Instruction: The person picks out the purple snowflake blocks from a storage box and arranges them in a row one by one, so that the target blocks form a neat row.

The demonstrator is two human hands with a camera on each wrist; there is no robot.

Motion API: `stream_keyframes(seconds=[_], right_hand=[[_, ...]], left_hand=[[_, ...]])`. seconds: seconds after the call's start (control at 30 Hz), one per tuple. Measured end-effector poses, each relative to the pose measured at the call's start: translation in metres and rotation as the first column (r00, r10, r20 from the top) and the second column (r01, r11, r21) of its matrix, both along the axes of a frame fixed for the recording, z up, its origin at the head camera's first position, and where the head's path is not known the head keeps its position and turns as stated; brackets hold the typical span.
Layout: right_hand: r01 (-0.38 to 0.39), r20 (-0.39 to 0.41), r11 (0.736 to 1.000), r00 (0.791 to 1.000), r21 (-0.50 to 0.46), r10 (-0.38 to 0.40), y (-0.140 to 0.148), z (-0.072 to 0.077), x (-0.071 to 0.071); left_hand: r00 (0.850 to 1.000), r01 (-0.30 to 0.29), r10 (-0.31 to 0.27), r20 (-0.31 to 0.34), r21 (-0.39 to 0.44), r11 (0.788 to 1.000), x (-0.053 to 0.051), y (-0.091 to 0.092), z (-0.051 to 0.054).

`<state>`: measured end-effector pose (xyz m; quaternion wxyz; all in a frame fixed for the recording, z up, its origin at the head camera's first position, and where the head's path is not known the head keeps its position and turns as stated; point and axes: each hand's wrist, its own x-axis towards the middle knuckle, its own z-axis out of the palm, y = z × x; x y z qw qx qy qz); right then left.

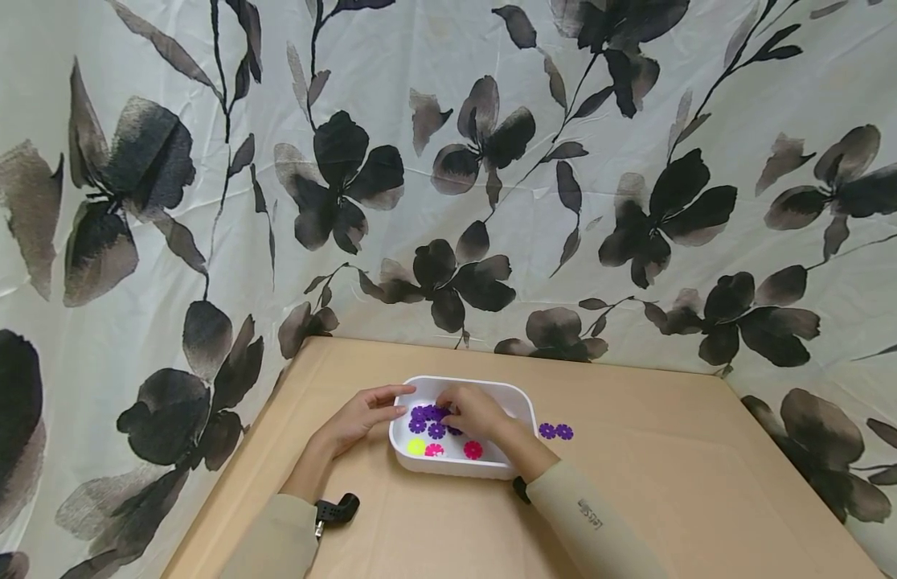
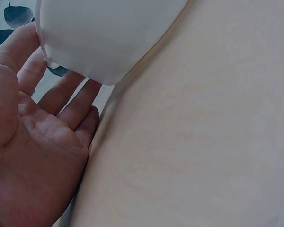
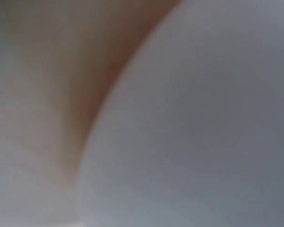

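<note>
A white tray (image 1: 456, 466) holds several purple flower-shaped pieces (image 1: 418, 415), a yellow piece (image 1: 415, 446) and pink ones (image 1: 473, 449). The left hand (image 1: 354, 418) rests at the tray's left end, fingers extended along its rim; in the left wrist view that hand (image 2: 42, 127) lies against the white tray (image 2: 104, 38), palm visible. Reaching over the right side, the right hand (image 1: 476, 412) has its fingers bent down among the purple pieces; whether it pinches one is hidden. The right wrist view is blurred, filled by the white tray wall (image 3: 194, 113).
Two purple flower pieces (image 1: 555, 432) lie side by side on the tan table (image 1: 673, 482), right of the tray. A floral cloth (image 1: 550, 241) hangs behind the table. A black wrist device (image 1: 338, 509) sits on the left forearm.
</note>
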<state>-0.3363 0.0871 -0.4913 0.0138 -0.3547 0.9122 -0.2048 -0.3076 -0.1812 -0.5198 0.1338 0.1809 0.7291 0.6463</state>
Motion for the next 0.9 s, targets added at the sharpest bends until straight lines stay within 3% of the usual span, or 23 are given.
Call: stream_keyframes(seconds=[0.63,0.77,0.9], right_hand=[[-0.047,-0.071,0.999,0.996,-0.024,0.046,-0.001,0.005,0.011],[-0.052,-0.028,0.996,0.998,-0.066,0.05,0.001,0.007,0.011],[0.007,0.06,0.992,0.998,-0.129,0.001,0.005,0.013,0.013]], left_hand=[[1.0,-0.004,0.004,0.004,-0.001,1.0,0.002,-0.001,-0.001],[1.0,-0.004,0.004,0.007,-0.001,1.0,0.002,-0.002,-0.001],[1.0,-0.003,0.003,0.013,-0.002,1.0,0.001,-0.002,-0.001]])
